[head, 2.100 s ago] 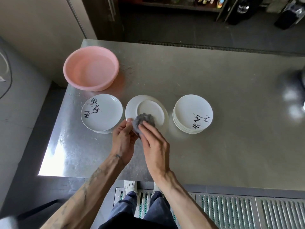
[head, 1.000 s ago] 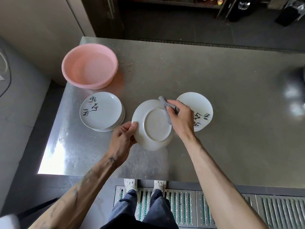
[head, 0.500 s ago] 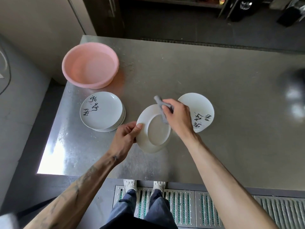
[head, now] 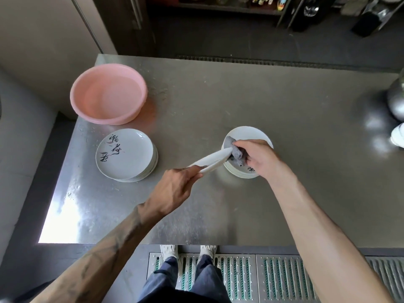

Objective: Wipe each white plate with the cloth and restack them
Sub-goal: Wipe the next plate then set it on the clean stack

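Stainless steel covers the bench [head: 218,95], which stands in a kitchen with dark shelving behind it and a slatted floor grate [head: 240,278] under the person's feet. Seen from the head camera, a pink basin [head: 108,94] sits at the far left corner of the bench. Just in front of the basin, on the person's side, lies a stack of white plates [head: 125,154] whose top plate bears black brush writing. Well to the right of the basin, and about as near the person as the first stack, lies a second stack of white plates [head: 247,133], partly covered by the right hand. Between the two stacks, a single plate [head: 212,160] is held up off the bench, tilted so that it shows almost edge-on, with its far rim over the second stack. The left hand [head: 175,189] grips the plate's near rim, its fingers curled round the edge. The right hand [head: 260,158] has its fingers curled round a bunched grey cloth [head: 236,154], which it presses against the plate's far rim. Far to the right of the basin, at the bench's edge, stands a rounded shiny metal vessel [head: 396,99].
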`<action>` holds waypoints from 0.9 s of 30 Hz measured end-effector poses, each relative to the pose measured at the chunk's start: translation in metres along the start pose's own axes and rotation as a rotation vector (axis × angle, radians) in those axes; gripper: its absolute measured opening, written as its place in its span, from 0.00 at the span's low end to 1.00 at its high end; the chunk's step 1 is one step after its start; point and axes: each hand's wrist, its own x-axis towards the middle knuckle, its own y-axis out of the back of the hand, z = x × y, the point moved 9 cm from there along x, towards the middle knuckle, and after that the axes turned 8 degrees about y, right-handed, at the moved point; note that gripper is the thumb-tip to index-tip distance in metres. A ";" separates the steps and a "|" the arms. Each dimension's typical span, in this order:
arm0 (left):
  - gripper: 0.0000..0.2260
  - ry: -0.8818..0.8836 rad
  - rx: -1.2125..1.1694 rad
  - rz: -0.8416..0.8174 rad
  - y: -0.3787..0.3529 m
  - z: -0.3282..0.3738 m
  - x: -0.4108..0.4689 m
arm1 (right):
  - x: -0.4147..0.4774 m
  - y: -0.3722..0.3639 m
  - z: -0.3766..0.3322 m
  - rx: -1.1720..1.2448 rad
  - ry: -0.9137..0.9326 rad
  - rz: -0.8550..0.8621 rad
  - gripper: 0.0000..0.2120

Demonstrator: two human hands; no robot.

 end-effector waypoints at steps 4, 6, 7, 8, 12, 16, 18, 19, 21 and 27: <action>0.15 -0.051 0.034 -0.147 -0.019 0.010 0.008 | -0.003 0.022 0.003 -0.056 0.045 0.041 0.09; 0.16 -0.067 0.039 -0.173 -0.028 0.015 0.013 | -0.007 0.033 0.006 -0.040 0.070 0.073 0.08; 0.16 -0.093 0.035 -0.174 -0.031 0.019 0.015 | -0.007 0.040 0.009 -0.012 0.068 0.111 0.08; 0.15 -0.125 0.034 -0.168 -0.035 0.022 0.016 | -0.007 0.049 0.013 0.016 0.060 0.166 0.06; 0.18 -0.154 0.030 -0.080 -0.044 0.025 0.022 | -0.007 0.076 0.025 0.016 0.054 0.342 0.13; 0.29 0.072 -0.043 -0.079 -0.061 0.019 0.038 | -0.007 0.098 0.039 0.075 0.052 0.426 0.15; 0.32 0.165 -0.091 -0.118 -0.073 0.016 0.049 | -0.003 0.110 0.045 0.102 0.065 0.461 0.16; 0.32 0.184 -0.110 -0.136 -0.080 0.016 0.055 | -0.001 0.114 0.048 0.103 0.067 0.472 0.16; 0.29 0.199 -0.178 -0.147 -0.091 0.018 0.067 | 0.004 0.122 0.053 0.086 0.062 0.497 0.14; 0.34 0.312 -0.233 -0.183 -0.126 0.000 0.082 | 0.017 0.139 0.067 0.005 0.067 0.552 0.13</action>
